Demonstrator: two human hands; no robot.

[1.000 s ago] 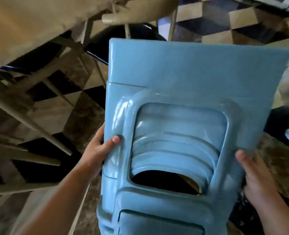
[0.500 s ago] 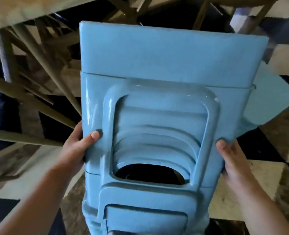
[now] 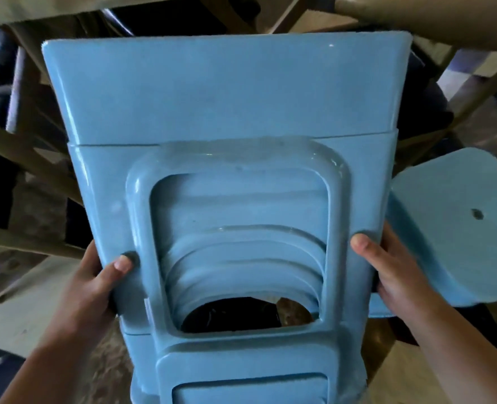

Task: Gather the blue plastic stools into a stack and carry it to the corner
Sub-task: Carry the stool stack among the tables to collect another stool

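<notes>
Left hand [image 3: 89,284] and right hand [image 3: 393,275] clasped the stool stack [image 3: 227,185]; a loose stool [image 3: 451,228] had drawn near, awaiting stacking.

No readable text shows, perhaps lost to blur.

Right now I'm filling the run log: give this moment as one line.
left hand grips stool stack | right hand grips opposite side | loose stool at right, unstacked | wooden legs behind
</notes>
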